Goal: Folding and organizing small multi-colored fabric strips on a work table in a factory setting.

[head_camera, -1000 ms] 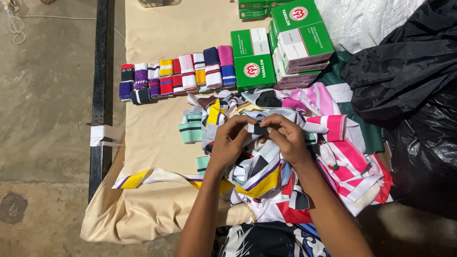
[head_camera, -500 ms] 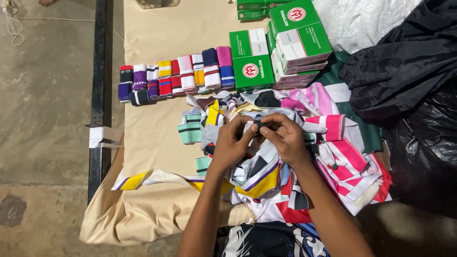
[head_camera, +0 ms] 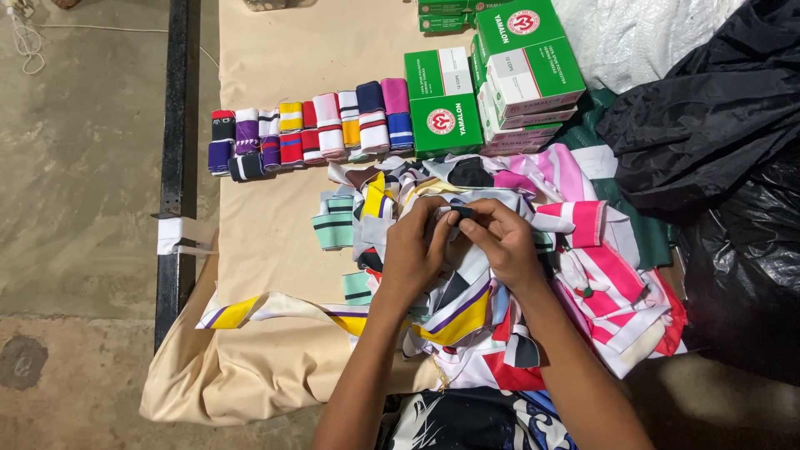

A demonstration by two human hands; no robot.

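A table covered with a beige cloth (head_camera: 283, 50) stands on a concrete floor (head_camera: 75, 167). On the cloth lie a row of folded striped bands (head_camera: 308, 133) at the far left, green and white boxes (head_camera: 492, 83) far right, and a loose heap of striped fabric pieces (head_camera: 533, 275) near.

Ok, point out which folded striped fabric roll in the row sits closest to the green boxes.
The pink-and-blue folded fabric roll at the row's right end, right beside the green cardboard boxes; the other rolls lie farther left.

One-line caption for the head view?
Both hands, left hand and right hand, pinch a small dark fabric piece above mixed striped knit strips.
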